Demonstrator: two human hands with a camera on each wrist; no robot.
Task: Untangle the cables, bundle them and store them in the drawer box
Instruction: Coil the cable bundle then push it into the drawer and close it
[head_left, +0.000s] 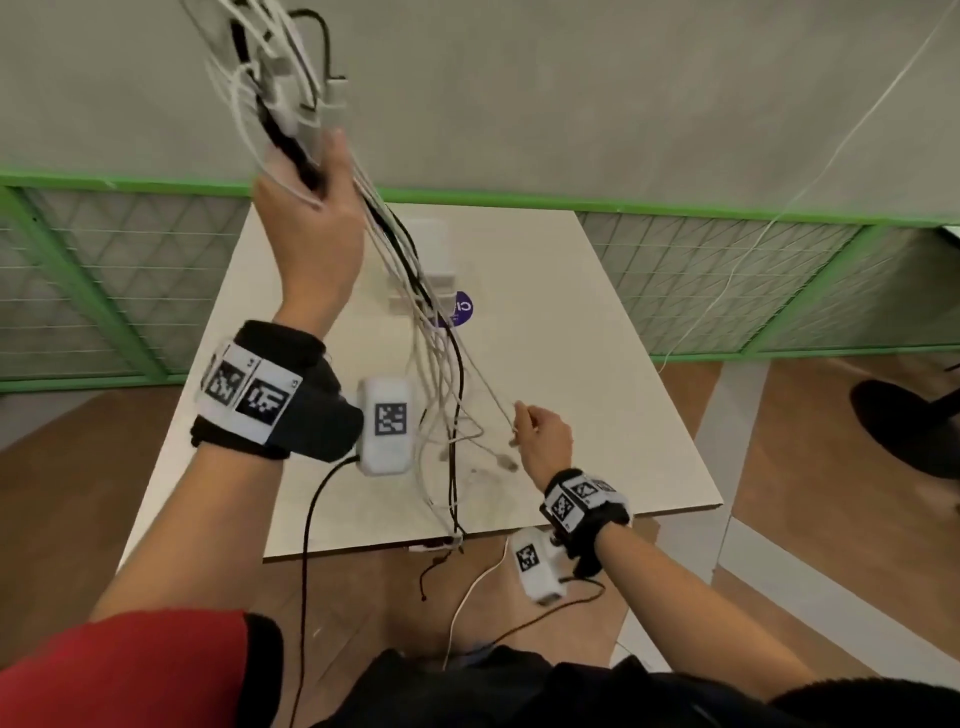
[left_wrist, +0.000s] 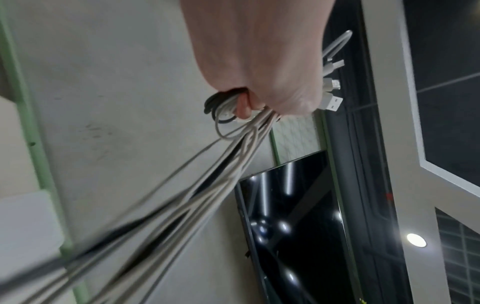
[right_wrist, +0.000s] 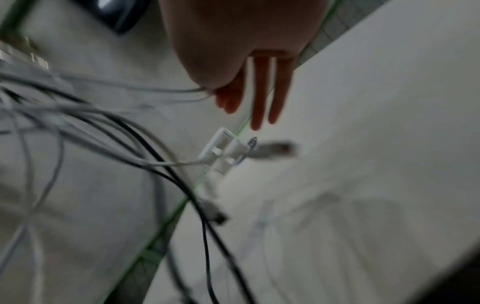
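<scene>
Left hand raised, I grip cable bundle above table; right hand pinches one white strand.

Hanging cables screen the drawer box; table's right side open.

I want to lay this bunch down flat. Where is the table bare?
Bare: the table's right side, beyond the purple sticker, and its left strip beside the left hand's forearm. Crowded: the middle and near edge, under the hanging cables.
</scene>
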